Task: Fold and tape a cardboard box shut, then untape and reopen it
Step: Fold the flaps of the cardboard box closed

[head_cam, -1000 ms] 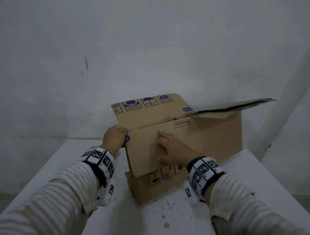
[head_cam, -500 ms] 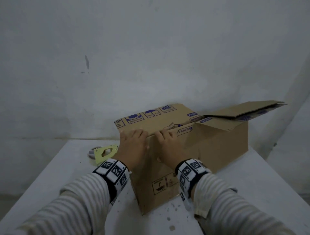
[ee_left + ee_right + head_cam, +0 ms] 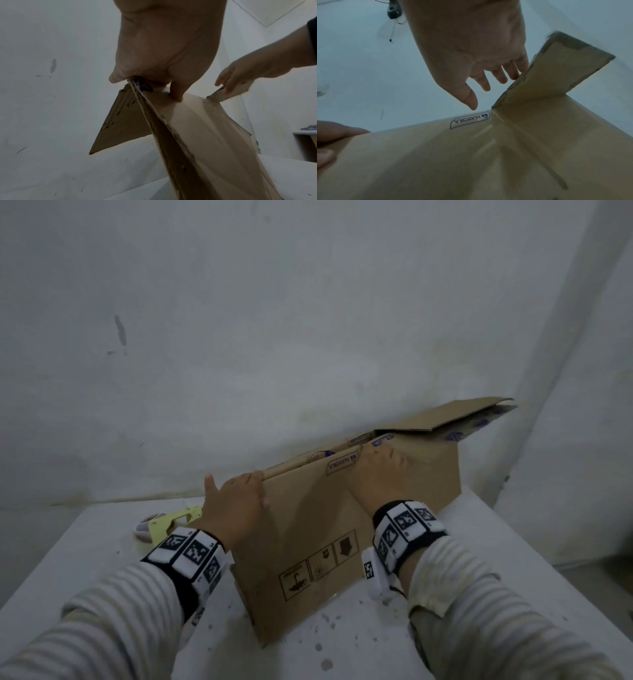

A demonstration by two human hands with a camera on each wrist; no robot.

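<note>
A brown cardboard box (image 3: 308, 525) with blue print stands on the white table (image 3: 507, 570). My left hand (image 3: 236, 498) grips the top edge at the box's left corner; in the left wrist view the left hand (image 3: 150, 67) has its thumb and fingers pinching the flap edges together. My right hand (image 3: 380, 467) lies further right on the same edge. In the right wrist view the right hand (image 3: 481, 75) has straight fingers touching the raised right side flap (image 3: 556, 70), which sticks up and outward (image 3: 442, 419). The box's inside is hidden.
A yellow-green tape dispenser (image 3: 164, 525) lies on the table just left of the box, behind my left wrist. A grey wall (image 3: 308, 337) rises close behind the box. Dark specks dot the table's near part (image 3: 325, 662).
Both hands have slid apart along the box's top edge: the left to the left corner, the right toward the side flap. The near long flap went from hanging outward to lying against the top.
</note>
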